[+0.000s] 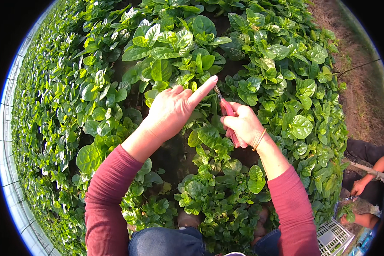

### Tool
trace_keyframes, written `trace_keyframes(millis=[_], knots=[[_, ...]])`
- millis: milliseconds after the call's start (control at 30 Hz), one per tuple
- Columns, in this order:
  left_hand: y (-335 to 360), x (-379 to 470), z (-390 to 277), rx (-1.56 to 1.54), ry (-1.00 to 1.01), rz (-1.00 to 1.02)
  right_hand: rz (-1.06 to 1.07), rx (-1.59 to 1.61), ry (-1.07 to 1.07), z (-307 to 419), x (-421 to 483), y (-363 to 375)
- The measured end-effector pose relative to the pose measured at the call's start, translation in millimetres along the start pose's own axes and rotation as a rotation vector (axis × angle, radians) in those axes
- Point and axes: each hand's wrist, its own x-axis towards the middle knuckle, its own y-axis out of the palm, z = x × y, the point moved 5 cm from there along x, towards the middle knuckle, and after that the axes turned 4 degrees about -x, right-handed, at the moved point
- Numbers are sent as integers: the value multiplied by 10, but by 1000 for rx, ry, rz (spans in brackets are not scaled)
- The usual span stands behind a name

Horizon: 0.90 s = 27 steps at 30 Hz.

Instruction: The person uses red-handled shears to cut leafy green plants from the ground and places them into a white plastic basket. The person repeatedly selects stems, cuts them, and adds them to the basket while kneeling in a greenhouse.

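My right hand (241,123) grips a pair of scissors (229,121) by its pinkish-red handles, and the metal blades point up and left among the leaves. My left hand (176,107) is beside it, palm down over a leafy green plant (169,48), with the index finger stretched out to the blade tips. Its other fingers are curled; whether they hold a stem or leaf is hidden under the hand. Broad, glossy leaves surround both hands, and more low plants (211,140) grow below them.
Dense leafy rows spread on both sides. At the lower right, a co-worker's hands (358,187) hold a tool and some leaves near a white plastic crate (334,238). A strip of dry ground (358,96) runs along the right. A greenhouse wall (8,153) curves at the left.
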Motion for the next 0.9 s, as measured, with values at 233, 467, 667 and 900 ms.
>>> trace_keyframes(millis=[233, 467, 667, 900], knots=[[270, -146, 238, 135, -251, 94, 258, 281, 160, -97, -272, 68], [324, -376, 146, 2, -253, -74, 311, 414, 312, -209, 205, 158], [289, -732, 325, -80, -239, -184, 270, 351, 183, -261, -21, 147], [406, -771, 451, -181, -280, -259, 436, 251, 295, -156, -35, 165]])
